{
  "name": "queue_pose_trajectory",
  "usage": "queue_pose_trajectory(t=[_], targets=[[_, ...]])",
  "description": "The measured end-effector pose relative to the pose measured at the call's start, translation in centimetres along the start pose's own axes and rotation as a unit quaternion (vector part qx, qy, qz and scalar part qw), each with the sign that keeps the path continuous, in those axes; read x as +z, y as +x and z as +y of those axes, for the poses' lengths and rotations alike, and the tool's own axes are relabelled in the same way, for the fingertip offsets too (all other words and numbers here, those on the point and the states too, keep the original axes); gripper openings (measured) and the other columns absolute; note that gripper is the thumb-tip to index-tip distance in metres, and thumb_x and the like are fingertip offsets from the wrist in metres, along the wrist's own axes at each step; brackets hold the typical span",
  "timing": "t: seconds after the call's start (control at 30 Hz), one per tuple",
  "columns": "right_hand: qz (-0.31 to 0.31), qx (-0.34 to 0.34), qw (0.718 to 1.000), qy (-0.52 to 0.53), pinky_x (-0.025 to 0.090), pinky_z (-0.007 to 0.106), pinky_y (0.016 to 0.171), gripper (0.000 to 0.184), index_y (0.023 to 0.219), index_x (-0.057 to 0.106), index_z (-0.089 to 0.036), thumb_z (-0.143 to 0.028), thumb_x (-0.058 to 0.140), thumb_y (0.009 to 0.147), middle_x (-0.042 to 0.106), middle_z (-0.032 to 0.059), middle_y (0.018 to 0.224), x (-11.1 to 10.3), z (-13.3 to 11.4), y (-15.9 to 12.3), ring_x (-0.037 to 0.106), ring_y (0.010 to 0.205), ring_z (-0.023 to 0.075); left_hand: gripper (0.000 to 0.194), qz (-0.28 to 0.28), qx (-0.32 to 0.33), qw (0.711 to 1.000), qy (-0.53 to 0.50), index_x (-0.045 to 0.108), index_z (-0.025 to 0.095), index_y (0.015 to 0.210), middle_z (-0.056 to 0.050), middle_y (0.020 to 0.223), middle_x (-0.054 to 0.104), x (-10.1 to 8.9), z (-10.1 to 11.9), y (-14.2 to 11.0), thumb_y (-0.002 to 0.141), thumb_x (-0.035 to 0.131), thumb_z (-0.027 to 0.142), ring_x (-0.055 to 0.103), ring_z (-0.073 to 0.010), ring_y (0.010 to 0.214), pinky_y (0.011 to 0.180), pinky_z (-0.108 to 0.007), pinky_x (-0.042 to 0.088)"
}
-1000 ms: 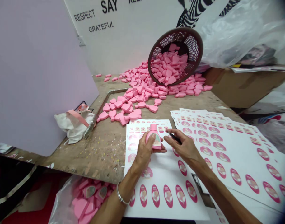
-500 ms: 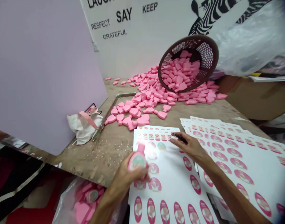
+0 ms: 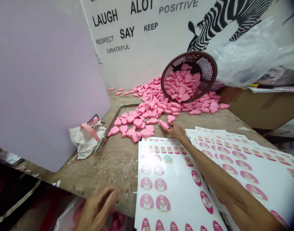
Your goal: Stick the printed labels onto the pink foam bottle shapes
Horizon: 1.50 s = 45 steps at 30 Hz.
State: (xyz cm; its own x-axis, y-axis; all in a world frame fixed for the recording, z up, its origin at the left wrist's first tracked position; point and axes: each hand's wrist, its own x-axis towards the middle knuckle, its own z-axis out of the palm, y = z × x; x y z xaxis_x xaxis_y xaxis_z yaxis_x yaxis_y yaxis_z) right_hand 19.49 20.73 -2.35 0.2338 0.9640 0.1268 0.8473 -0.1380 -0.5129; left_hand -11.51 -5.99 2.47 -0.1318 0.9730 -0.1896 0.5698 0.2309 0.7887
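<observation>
My right hand (image 3: 177, 131) reaches to the near edge of the pink heap, fingers closed round a thin black tool (image 3: 170, 125) whose kind I cannot make out. Its fingertips touch a pink bottle-shaped piece (image 3: 164, 124); whether they grip it is unclear. Low on the left, my left hand (image 3: 99, 205) is slightly blurred, its fingers loosely bent and apart, with nothing visible in them. It hovers over a clear plastic bag (image 3: 68, 213) of pink pieces below the table edge. Under my right forearm lies a sheet of stickers (image 3: 178, 186), with a green round spot among the pink-and-white labels.
A tipped brown basket (image 3: 213, 77) spills many pink pieces (image 3: 151, 104) across the wooden table (image 3: 106, 173). More sticker sheets (image 3: 267, 166) lie at right. A white cloth bag (image 3: 84, 141) sits by the lilac panel (image 3: 48, 80). A cardboard box (image 3: 262, 106) stands behind.
My left hand has moved down and left to the plastic bag; the labelled pink bottle-shaped piece it held is out of sight. My right hand has moved from the sticker sheet to the pink pieces.
</observation>
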Motion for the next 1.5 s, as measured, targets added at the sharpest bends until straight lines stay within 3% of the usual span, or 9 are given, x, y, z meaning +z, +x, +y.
queue_pose_trajectory(t=[0.07, 0.17, 0.27, 0.33, 0.4, 0.5, 0.83, 1.33, 1.5], targets=[[-0.001, -0.019, 1.000, 0.008, 0.046, 0.036, 0.075, 0.060, 0.109, 0.058, -0.014, -0.062, 0.058, 0.073, 0.068, 0.0161, 0.102, -1.0, -0.7, -3.7, 0.064, 0.095, 0.0302, 0.047, -0.061, 0.019, 0.991, -0.115, 0.066, 0.020, 0.089, -0.007, 0.091, 0.070, 3.7, 1.6, 2.6, 0.084, 0.045, 0.062, 0.065, -0.0217, 0.076, 0.070, -0.032, 0.053], [-0.015, -0.081, 0.994, 0.070, 0.048, 0.034, 0.074, 0.055, 0.103, 0.056, -0.019, -0.061, 0.065, 0.068, 0.069, 0.0099, 0.099, -2.2, -1.6, -11.1, 0.064, 0.089, 0.0255, 0.047, -0.046, 0.061, 0.947, -0.312, 0.058, 0.019, 0.113, -0.012, 0.120, 0.061, 9.6, 4.7, 5.6, 0.084, 0.052, 0.056, 0.062, -0.0222, 0.101, 0.086, -0.031, 0.049], [-0.058, -0.172, 0.968, 0.172, 0.050, 0.032, 0.075, 0.042, 0.101, 0.055, -0.022, -0.053, 0.063, 0.074, 0.068, 0.0066, 0.096, -2.9, -1.1, -16.4, 0.064, 0.084, 0.0210, 0.042, -0.019, 0.043, 0.937, -0.346, 0.059, 0.016, 0.108, -0.013, 0.111, 0.064, 13.5, 7.0, 6.6, 0.084, 0.054, 0.050, 0.061, -0.0225, 0.102, 0.090, -0.033, 0.047], [-0.089, -0.165, 0.962, 0.196, 0.050, 0.030, 0.070, 0.041, 0.109, 0.053, -0.022, -0.051, 0.057, 0.081, 0.068, 0.0053, 0.092, -3.1, 0.3, -17.3, 0.065, 0.080, 0.0189, 0.040, -0.017, 0.019, 0.927, -0.375, 0.057, 0.014, 0.105, -0.013, 0.100, 0.065, 14.5, 7.6, 6.7, 0.084, 0.055, 0.048, 0.064, -0.0214, 0.092, 0.085, -0.033, 0.051], [-0.061, -0.132, 0.978, 0.153, 0.047, 0.030, 0.064, 0.039, 0.114, 0.051, -0.020, -0.049, 0.045, 0.089, 0.068, 0.0036, 0.082, -3.1, 2.3, -16.3, 0.064, 0.070, 0.0177, 0.043, -0.051, 0.008, 0.913, -0.405, 0.053, 0.013, 0.104, -0.010, 0.088, 0.065, 14.9, 7.5, 6.9, 0.083, 0.055, 0.050, 0.066, -0.0186, 0.072, 0.072, -0.033, 0.055], [0.003, -0.149, 0.988, 0.039, 0.040, 0.030, 0.063, 0.028, 0.097, 0.056, -0.021, -0.040, 0.037, 0.093, 0.067, 0.0018, 0.073, -2.5, 4.9, -13.8, 0.060, 0.064, 0.0175, 0.043, -0.104, 0.013, 0.921, -0.376, 0.052, 0.014, 0.097, -0.003, 0.071, 0.059, 15.1, 7.2, 7.6, 0.083, 0.052, 0.056, 0.061, -0.0145, 0.052, 0.055, -0.031, 0.056], [0.035, -0.233, 0.971, -0.045, 0.028, 0.033, 0.072, 0.019, 0.081, 0.057, -0.019, -0.029, 0.045, 0.091, 0.067, 0.0049, 0.082, -0.5, 5.8, -13.8, 0.055, 0.079, 0.0203, 0.041, -0.096, 0.039, 0.937, -0.333, 0.049, 0.014, 0.097, -0.003, 0.081, 0.053, 17.6, 6.7, 9.1, 0.085, 0.049, 0.053, 0.067, -0.0167, 0.058, 0.055, -0.030, 0.057], [0.060, -0.203, 0.976, -0.045, 0.036, 0.031, 0.065, 0.017, 0.076, 0.056, -0.021, -0.038, 0.058, 0.081, 0.063, 0.0043, 0.073, 0.0, 5.1, -13.4, 0.056, 0.070, 0.0199, 0.043, -0.099, 0.058, 0.937, -0.330, 0.051, 0.015, 0.100, -0.002, 0.086, 0.052, 17.8, 6.2, 9.3, 0.086, 0.048, 0.055, 0.064, -0.0134, 0.056, 0.054, -0.028, 0.057], [0.084, -0.190, 0.974, 0.090, 0.041, 0.030, 0.066, 0.025, 0.070, 0.054, -0.021, -0.043, 0.062, 0.077, 0.060, 0.0024, 0.069, -0.5, 5.3, -13.7, 0.055, 0.067, 0.0175, 0.046, -0.078, 0.018, 0.919, -0.385, 0.049, 0.015, 0.100, -0.001, 0.081, 0.053, 17.5, 6.3, 9.3, 0.082, 0.054, 0.058, 0.064, -0.0133, 0.056, 0.057, -0.029, 0.058]])
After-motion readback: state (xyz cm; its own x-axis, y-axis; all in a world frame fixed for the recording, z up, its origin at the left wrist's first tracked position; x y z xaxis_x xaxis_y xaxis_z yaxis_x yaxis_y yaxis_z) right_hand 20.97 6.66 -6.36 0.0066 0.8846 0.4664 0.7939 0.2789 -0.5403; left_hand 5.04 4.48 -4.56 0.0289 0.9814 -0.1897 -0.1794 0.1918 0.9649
